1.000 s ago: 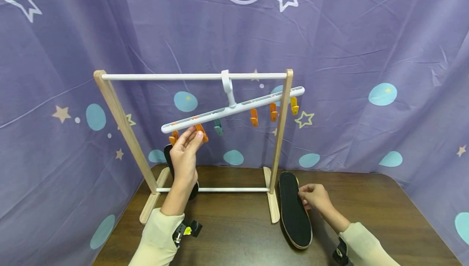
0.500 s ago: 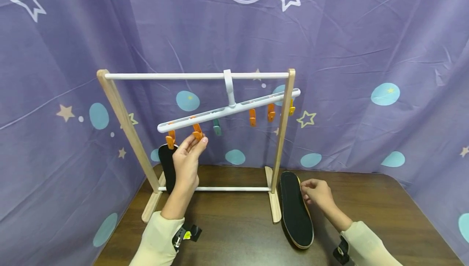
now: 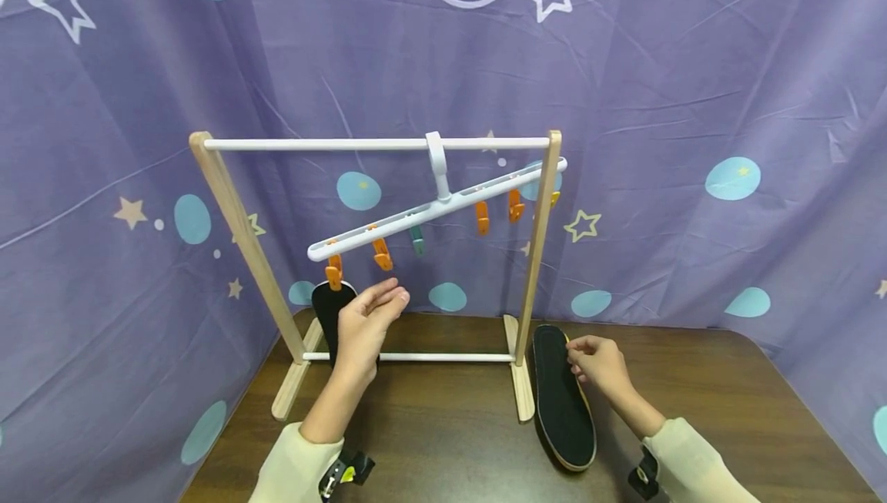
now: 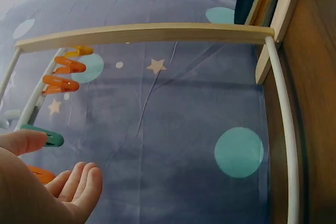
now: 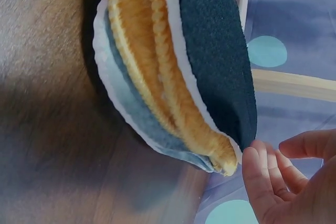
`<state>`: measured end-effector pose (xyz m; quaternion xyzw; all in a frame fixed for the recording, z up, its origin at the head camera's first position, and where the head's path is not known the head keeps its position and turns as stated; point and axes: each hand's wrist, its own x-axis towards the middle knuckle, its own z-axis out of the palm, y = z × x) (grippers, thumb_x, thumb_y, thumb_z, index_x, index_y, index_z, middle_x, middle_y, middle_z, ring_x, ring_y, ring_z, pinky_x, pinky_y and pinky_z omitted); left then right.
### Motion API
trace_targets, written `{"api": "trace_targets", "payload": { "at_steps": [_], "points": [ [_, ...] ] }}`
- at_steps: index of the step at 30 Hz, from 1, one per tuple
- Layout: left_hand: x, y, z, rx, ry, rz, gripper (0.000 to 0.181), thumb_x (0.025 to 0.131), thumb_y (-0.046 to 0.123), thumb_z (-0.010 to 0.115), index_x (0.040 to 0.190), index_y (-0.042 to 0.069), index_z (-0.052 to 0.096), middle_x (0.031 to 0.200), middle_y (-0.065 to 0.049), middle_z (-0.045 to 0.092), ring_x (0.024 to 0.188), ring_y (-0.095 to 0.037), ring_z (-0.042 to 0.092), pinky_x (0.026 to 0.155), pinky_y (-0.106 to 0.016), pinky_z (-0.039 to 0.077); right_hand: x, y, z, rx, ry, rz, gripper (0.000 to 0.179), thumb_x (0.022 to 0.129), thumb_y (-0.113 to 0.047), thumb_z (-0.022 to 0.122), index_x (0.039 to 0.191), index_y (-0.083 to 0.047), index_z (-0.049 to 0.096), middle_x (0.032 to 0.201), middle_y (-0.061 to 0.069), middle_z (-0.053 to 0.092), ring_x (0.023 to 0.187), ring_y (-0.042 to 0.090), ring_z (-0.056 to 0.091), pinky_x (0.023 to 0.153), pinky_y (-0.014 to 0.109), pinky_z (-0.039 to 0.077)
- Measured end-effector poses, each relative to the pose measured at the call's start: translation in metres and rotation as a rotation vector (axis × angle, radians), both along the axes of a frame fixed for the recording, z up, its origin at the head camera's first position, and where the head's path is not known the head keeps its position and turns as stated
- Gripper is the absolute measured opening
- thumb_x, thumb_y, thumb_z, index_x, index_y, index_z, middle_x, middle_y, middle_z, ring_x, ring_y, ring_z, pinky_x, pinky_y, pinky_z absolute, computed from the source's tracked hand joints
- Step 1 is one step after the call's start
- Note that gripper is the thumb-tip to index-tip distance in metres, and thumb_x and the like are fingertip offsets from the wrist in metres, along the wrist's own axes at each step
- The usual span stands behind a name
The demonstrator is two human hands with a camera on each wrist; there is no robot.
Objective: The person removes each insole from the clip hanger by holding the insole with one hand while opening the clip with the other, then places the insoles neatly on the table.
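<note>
My left hand (image 3: 367, 326) is just below an orange clip (image 3: 383, 255) of the tilted white hanger (image 3: 443, 208), apart from it, with nothing between thumb and fingers. From the leftmost orange clip (image 3: 334, 273) hangs a black insole (image 3: 329, 310), partly hidden behind that hand. A green clip (image 4: 50, 137) is near my left thumb in the left wrist view. My right hand (image 3: 601, 364) is at the upper right edge of a stack of insoles (image 3: 564, 403) on the table. In the right wrist view, its fingertips touch or nearly touch the black top insole (image 5: 218, 51); orange fleece layers (image 5: 139, 30) show beneath.
A wooden stand (image 3: 535, 256) with a white top rod (image 3: 312, 145) carries the hanger. Its feet (image 3: 523, 391) rest on the brown table (image 3: 443, 441). More orange clips (image 3: 482, 217) and a yellow one (image 3: 555, 198) hang on the right. A purple curtain (image 3: 658, 102) stands behind.
My left hand has let go of the second orange clip and moved down and slightly right. The hanger's left end has swung a little. My right hand stays by the insole stack.
</note>
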<state>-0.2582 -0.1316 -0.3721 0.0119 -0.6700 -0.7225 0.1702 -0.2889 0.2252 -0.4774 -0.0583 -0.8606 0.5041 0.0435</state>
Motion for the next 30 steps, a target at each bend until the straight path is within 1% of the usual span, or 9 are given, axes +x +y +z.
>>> {"api": "trace_targets", "payload": {
  "at_steps": [2,4,8,12,14,17,20,25,30],
  "points": [
    [0.006,-0.001,0.000,-0.050,0.033,0.028,0.035,0.090,0.007,0.076,0.123,-0.002,0.069,0.112,-0.019,0.075,0.088,-0.001,0.070,0.079,-0.013,0.056,0.001,-0.001,0.001,0.000,0.005,0.002,0.020,0.092,-0.001,0.063,0.106,0.011,0.070,0.076,0.009,0.072,0.064,0.017,0.068,0.055,0.031,0.060],
    [0.013,-0.003,0.001,-0.082,0.103,0.078,0.033,0.089,0.006,0.077,0.121,-0.001,0.071,0.109,-0.019,0.075,0.087,-0.002,0.071,0.080,-0.014,0.057,0.003,-0.003,0.002,-0.005,0.010,0.003,0.020,0.093,-0.001,0.063,0.106,0.011,0.070,0.076,0.008,0.072,0.063,0.016,0.068,0.054,0.030,0.060],
    [0.024,-0.011,0.006,-0.114,0.323,0.231,0.026,0.088,0.001,0.076,0.114,-0.002,0.073,0.095,-0.013,0.076,0.082,-0.003,0.071,0.077,-0.014,0.059,0.004,-0.007,0.006,-0.005,0.025,0.012,0.019,0.093,-0.001,0.062,0.106,0.011,0.070,0.077,0.011,0.072,0.062,0.016,0.067,0.053,0.029,0.059],
    [0.030,-0.021,0.017,-0.093,0.520,0.372,0.028,0.086,-0.003,0.076,0.114,-0.006,0.072,0.089,-0.003,0.072,0.082,-0.006,0.069,0.077,-0.015,0.058,0.003,-0.012,0.011,-0.002,0.051,0.025,0.019,0.094,-0.001,0.061,0.107,0.009,0.071,0.080,0.016,0.073,0.063,0.016,0.068,0.054,0.027,0.059],
    [0.031,-0.026,0.023,-0.062,0.573,0.428,0.033,0.085,-0.005,0.077,0.116,-0.008,0.070,0.093,-0.001,0.070,0.088,-0.011,0.068,0.082,-0.017,0.056,0.002,-0.015,0.014,-0.009,0.061,0.038,0.019,0.094,-0.001,0.061,0.107,0.009,0.070,0.082,0.019,0.074,0.064,0.017,0.069,0.054,0.026,0.059],
    [0.031,-0.035,0.032,-0.005,0.580,0.470,0.042,0.083,-0.005,0.078,0.123,-0.007,0.066,0.105,-0.001,0.065,0.100,-0.017,0.063,0.091,-0.020,0.052,0.003,-0.021,0.018,-0.039,0.063,0.054,0.019,0.094,0.000,0.061,0.107,0.010,0.070,0.082,0.020,0.074,0.066,0.019,0.070,0.055,0.025,0.059],
    [0.027,-0.048,0.039,0.027,0.514,0.411,0.051,0.083,-0.005,0.079,0.131,-0.003,0.062,0.114,-0.001,0.062,0.108,-0.018,0.060,0.097,-0.022,0.049,0.005,-0.027,0.023,-0.070,0.067,0.071,0.018,0.094,0.002,0.061,0.107,0.012,0.069,0.082,0.020,0.074,0.067,0.021,0.071,0.055,0.027,0.059],
    [0.015,-0.066,0.038,-0.026,0.375,0.220,0.055,0.086,-0.006,0.076,0.137,0.002,0.059,0.116,0.001,0.067,0.108,-0.013,0.064,0.096,-0.019,0.051,0.007,-0.035,0.028,-0.085,0.078,0.118,0.018,0.094,0.003,0.061,0.108,0.013,0.069,0.081,0.019,0.074,0.067,0.022,0.072,0.056,0.029,0.060],
    [0.007,-0.077,0.029,0.001,0.349,0.039,0.043,0.089,-0.008,0.072,0.131,-0.004,0.063,0.107,0.003,0.074,0.098,-0.009,0.070,0.086,-0.016,0.058,0.007,-0.040,0.032,-0.128,0.082,0.147,0.017,0.094,0.003,0.062,0.107,0.013,0.069,0.081,0.020,0.074,0.067,0.021,0.071,0.056,0.028,0.060]
  ]
}}
